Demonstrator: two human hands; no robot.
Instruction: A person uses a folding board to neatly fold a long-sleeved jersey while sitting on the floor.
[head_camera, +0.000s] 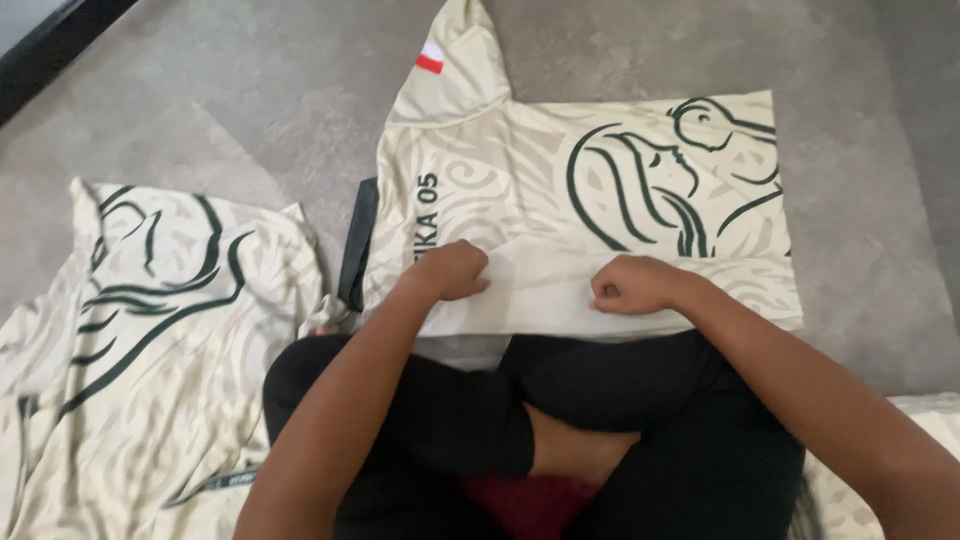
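A cream shirt (560, 190) with dark green line art and a collar on its left side lies flat on the grey floor in front of me. Its near edge is folded over into a plain band (540, 285). My left hand (450, 270) is closed on that band near the shirt's left side. My right hand (630, 285) is closed on the same band further right. One sleeve (455, 65) with a small red and white patch points away from me.
A second cream shirt (150, 340) of the same pattern lies crumpled at my left. My crossed legs in black trousers (560, 420) fill the near middle. More cream cloth (920, 420) shows at the lower right. A dark skirting (50, 45) runs along the top left.
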